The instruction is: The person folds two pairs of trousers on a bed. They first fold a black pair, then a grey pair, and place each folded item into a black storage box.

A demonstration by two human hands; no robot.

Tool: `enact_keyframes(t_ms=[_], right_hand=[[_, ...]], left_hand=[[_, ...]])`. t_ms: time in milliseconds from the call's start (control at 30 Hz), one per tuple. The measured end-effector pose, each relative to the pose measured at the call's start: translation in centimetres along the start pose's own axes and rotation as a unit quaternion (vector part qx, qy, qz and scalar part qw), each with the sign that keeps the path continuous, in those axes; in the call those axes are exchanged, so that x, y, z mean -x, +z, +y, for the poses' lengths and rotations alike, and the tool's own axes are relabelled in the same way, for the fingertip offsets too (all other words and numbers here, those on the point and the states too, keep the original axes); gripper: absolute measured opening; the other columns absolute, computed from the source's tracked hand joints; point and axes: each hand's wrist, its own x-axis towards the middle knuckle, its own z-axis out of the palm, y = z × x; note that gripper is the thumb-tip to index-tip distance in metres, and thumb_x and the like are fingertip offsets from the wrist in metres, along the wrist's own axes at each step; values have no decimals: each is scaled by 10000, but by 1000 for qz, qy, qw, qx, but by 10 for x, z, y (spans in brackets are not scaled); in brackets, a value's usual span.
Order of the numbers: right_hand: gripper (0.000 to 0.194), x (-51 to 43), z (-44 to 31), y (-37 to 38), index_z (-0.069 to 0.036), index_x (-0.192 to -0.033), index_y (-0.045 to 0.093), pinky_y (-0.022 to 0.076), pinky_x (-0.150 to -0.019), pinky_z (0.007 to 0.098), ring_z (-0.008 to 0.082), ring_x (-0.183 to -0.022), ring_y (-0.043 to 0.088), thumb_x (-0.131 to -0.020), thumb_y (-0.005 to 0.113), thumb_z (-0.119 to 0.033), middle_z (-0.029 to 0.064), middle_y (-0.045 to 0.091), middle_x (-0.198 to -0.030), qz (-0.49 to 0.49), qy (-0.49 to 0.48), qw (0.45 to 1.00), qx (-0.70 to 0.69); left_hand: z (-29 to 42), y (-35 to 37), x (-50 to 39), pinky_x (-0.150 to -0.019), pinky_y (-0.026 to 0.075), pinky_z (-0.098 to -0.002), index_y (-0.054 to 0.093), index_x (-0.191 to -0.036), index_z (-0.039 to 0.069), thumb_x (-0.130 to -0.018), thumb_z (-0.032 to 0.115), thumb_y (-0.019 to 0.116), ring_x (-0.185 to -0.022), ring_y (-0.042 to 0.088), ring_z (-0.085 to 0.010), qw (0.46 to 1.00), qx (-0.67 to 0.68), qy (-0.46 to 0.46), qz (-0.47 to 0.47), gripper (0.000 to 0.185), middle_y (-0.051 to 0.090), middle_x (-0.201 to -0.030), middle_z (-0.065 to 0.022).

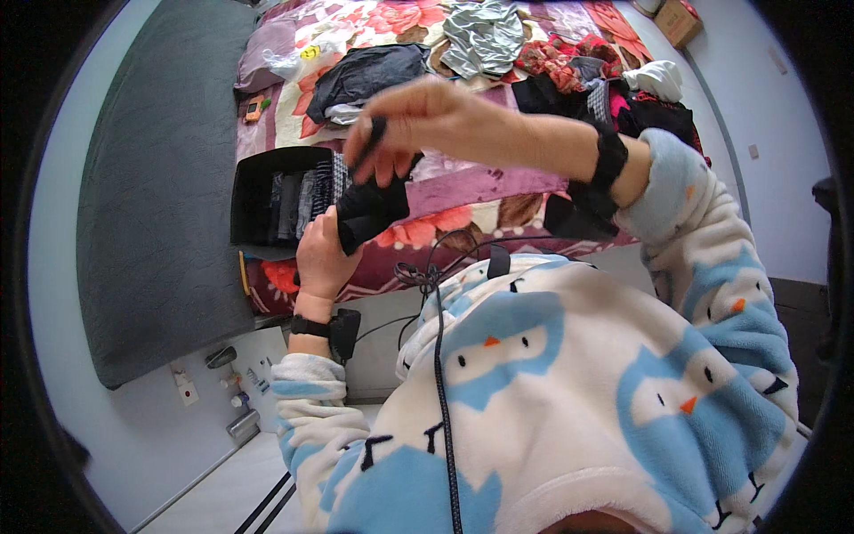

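Observation:
My left hand (325, 260) grips a piece of black cloth (373, 212) at its left side, in front of the bed. Just above that cloth is my right hand (407, 127), blurred, with its fingers bent downward. A dark strip lies among the right fingers; whether it is part of the same cloth is unclear. Left of both hands, a black storage box (243, 193) stands on the bed, its top facing me. Folded grey and patterned garments (293, 203) stand in a row inside it. Part of the box's right side is hidden behind my hands and the cloth.
The floral bedspread (460, 187) carries a dark grey garment (367, 73), a silvery garment (484, 40) and a red patterned pile (567, 60). A grey padded headboard (167, 180) rises at left. Black cables (434, 274) hang before my body. A cardboard box (677, 23) sits far right.

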Motion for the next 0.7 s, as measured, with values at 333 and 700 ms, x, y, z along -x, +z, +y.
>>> enact_keyframes(t_ms=[333,700], right_hand=[[319,10,-23,6,16,-964,608,518,-760,278,167,-847,628,-953,489,-280,127,644,-963,-134,-37,990,-20],[361,4,76,-56,-71,-1158,521,471,-874,300,203,-1093,564,-979,395,-358,120,563,-1233,194,149,896,-370]], left_hand=[[-3,-5,-5,-735,478,-411,442,-1156,40,-609,161,773,-861,567,-337,999,10,44,5,650,564,-932,-148],[16,-15,3,-816,468,-427,421,-1165,44,-583,200,808,-929,563,-379,962,228,106,108,717,561,-1019,-181]])
